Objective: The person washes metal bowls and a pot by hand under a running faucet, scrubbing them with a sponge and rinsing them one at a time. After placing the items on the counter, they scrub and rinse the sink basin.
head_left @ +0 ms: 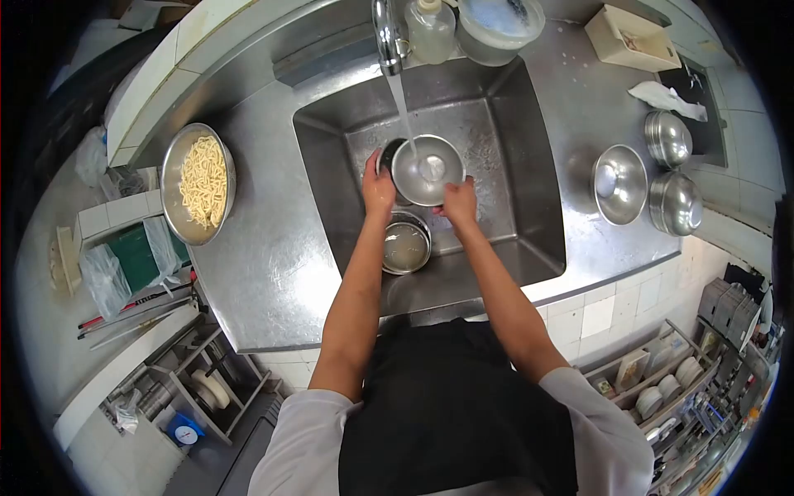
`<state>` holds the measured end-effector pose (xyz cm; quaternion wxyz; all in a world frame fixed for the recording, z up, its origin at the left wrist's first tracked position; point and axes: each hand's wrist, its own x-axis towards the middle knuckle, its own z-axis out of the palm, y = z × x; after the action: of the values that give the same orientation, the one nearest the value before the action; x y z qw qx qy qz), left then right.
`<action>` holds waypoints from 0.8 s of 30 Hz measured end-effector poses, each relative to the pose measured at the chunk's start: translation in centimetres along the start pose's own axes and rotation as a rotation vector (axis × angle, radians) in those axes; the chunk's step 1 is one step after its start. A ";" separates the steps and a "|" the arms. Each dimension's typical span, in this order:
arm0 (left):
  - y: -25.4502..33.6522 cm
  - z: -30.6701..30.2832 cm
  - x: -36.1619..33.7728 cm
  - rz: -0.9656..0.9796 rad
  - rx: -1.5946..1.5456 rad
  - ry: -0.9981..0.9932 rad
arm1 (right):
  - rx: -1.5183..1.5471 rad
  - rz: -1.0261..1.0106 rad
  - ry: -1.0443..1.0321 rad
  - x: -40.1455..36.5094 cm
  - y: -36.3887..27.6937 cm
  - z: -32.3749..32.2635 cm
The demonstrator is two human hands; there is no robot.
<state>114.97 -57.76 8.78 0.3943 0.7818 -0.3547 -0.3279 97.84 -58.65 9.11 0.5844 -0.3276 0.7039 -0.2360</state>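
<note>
Over the steel sink point(529, 182) I hold a round steel bowl point(426, 169) under running water from the tap point(387, 37). My left hand point(378, 190) grips its left rim and my right hand point(459, 201) grips its lower right rim. The stream lands inside the bowl. Below it in the basin sits another steel bowl point(405, 245) with cloudy water. A dark object behind the held bowl is mostly hidden.
A steel pan of noodles point(198, 182) stands on the counter at left. Three upturned steel bowls point(620, 183) rest on the drainer at right. A soap bottle point(430, 29) and a plastic container point(496, 29) stand behind the sink; a beige box point(633, 37) sits far right.
</note>
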 end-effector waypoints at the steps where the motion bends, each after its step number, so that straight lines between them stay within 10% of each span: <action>1: -0.5 -0.3 0.0 -0.210 -0.452 -0.074 | -0.068 0.040 -0.023 0.2 0.0 1.1; 9: -1.2 -1.2 -1.2 -0.581 -0.648 -0.409 | 0.437 0.301 -0.447 3.1 -0.8 -0.1; 11: -5.8 -0.4 -1.7 -0.290 -0.199 -0.606 | -0.509 -0.601 0.041 0.4 -3.6 -3.6; 14: -8.9 -0.4 -2.8 0.057 0.830 -0.812 | -0.566 -0.848 0.303 -4.1 -9.9 -9.3; 17: -12.5 -0.4 -7.1 0.091 0.798 -0.585 | -0.689 -1.050 0.671 -4.3 -14.3 -14.0; 21: -13.9 -0.8 -8.3 0.254 1.005 -0.424 | -0.625 -0.983 0.879 1.7 -16.6 -18.1; 23: -13.6 -1.2 -8.2 0.285 1.055 -0.396 | 0.515 -0.378 0.609 3.7 -17.8 -18.0; 24: -11.7 -1.4 -7.9 0.344 1.034 -0.584 | 0.517 -0.376 0.600 5.2 -17.1 -18.7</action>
<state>115.33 -45.66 1.41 -0.1017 0.6811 -0.6822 -0.2459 82.19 -74.94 21.69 0.3638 -0.2098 0.6885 -0.5913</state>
